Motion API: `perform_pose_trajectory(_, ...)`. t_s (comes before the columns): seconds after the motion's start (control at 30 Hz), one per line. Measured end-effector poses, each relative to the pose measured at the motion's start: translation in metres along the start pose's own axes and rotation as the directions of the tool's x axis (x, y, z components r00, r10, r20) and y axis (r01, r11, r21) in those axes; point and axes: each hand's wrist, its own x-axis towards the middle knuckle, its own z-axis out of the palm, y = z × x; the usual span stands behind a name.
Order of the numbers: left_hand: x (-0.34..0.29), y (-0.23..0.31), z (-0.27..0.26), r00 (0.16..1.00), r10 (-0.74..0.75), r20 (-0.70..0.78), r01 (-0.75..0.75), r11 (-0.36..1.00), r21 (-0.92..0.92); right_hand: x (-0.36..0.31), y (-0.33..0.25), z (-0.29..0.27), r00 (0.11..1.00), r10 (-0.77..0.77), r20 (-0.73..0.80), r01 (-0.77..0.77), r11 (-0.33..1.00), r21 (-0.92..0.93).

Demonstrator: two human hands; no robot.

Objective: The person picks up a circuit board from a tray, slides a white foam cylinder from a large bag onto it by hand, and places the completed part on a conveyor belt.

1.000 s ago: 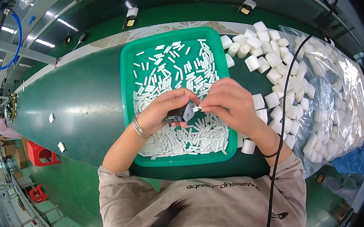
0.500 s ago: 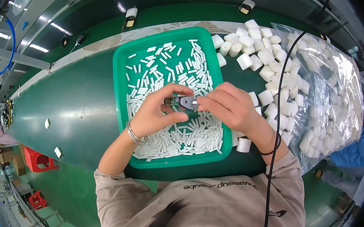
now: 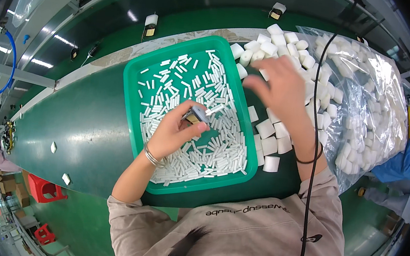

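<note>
My left hand (image 3: 172,130) is closed around a small grey and black device (image 3: 197,114), held over the green tray (image 3: 129,101). A short white stick (image 3: 214,109) juts from the device's right end. The tray is strewn with many loose white sticks (image 3: 196,164), densest toward its near side. Beyond the tray's right side, my right hand (image 3: 284,94) reaches over a heap of white soft-looking cylinders (image 3: 266,129). Its thumb and fingers are apart and slightly blurred, and nothing shows in them.
A clear plastic bag (image 3: 374,111) holding more white cylinders lies on the right. A black cable (image 3: 307,188) hangs down across the view. Past the table's far edge stand small dark devices topped with white pieces (image 3: 150,22). Red stools (image 3: 44,189) are on the floor at left.
My right hand has left the stick at the device and moved up and right over the cylinders, fingers spreading. My left hand keeps the device, now tilted differently.
</note>
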Motion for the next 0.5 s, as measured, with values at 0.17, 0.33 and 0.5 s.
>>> perform_pose_trajectory(0.17,0.005,-0.008,-0.004,0.995,0.058,-0.081,-0.070,0.985,-0.155,-0.009,0.035,0.016,0.904,0.360,0.229,-0.267,0.896,-0.354)
perform_pose_trajectory(0.33,0.005,-0.012,-0.003,0.977,0.131,-0.170,-0.155,0.979,-0.135,-0.007,0.030,0.013,0.919,0.271,0.288,-0.266,0.962,-0.058)
perform_pose_trajectory(0.5,-0.001,-0.007,0.002,0.907,0.298,-0.297,-0.339,0.936,-0.097,-0.006,-0.018,0.004,0.909,0.210,0.360,-0.416,0.443,0.794)
